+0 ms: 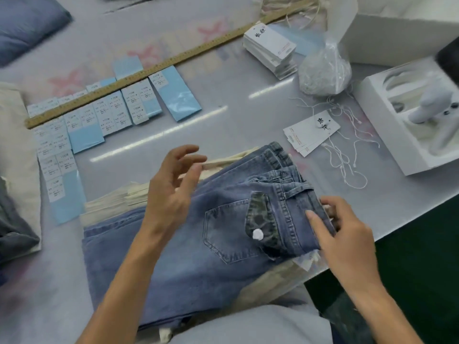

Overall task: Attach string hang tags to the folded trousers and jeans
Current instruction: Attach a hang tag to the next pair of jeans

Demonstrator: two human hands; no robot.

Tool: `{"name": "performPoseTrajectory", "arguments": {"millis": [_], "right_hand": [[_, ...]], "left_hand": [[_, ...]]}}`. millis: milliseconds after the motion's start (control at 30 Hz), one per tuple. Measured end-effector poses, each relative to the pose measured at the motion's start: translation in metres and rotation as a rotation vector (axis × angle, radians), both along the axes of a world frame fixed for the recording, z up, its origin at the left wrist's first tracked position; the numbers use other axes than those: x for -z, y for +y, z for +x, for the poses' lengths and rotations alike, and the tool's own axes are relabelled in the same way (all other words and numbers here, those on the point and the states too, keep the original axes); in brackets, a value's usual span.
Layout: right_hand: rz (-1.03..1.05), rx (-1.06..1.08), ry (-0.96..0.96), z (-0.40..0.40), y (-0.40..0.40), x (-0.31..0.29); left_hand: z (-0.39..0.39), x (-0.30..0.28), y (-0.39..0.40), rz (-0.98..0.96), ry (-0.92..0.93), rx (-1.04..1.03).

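- Head view showed the folded jeans [198, 244] lying near me on the table [236, 115], waistband turned right, I judged so a belt loop sat within reach for tagging.
- A few hang tags [310, 135] with loose strings [347, 155] waited just beyond.
- My left hand [171, 192] hovered over the denim, fingers spread, holding nothing.
- My right hand [347, 234] pinched the waistband edge.

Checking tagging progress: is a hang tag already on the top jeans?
No, the jeans show no tag; the loose hang tags lie on the table beyond them.
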State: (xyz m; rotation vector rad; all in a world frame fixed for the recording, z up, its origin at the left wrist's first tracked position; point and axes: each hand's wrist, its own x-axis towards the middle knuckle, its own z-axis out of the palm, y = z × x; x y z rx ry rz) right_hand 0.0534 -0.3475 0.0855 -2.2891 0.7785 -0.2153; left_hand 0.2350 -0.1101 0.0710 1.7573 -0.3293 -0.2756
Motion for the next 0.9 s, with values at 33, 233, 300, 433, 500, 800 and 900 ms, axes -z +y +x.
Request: {"name": "performPoseTrajectory", "arguments": {"millis": [33,233,300,433,500,800,900], "right_hand": [[0.006,0.071,-0.022,0.003,-0.007,0.003],[-0.417,-0.297,-0.166,0.022,-0.003,0.027],[-0.423,-0.485,0.187,0.035,0.005,0.042],[-0.354,-0.521,0.576,0.042,-0.005,0.066],[-0.374,-0.521,0.575,0.044,-0.007,0.068],[-0.549,-0.328,0.363,0.075,0.018,0.032],[-0.531,-0.178,0.341,0.101,-0.009,0.033]], "left_hand": [[-0.007,0.009,0.002,0.103,-0.111,0.016],[-0.056,0.096,0.020,0.922,-0.398,0.300],[-0.058,0.110,0.026,0.916,-0.388,0.290],[-0.055,0.117,0.031,0.908,-0.409,0.261],[-0.057,0.118,0.033,0.920,-0.411,0.238],[-0.042,0.122,0.086,1.024,-0.368,0.095],[-0.030,0.123,0.117,1.001,-0.328,-0.104]]}}
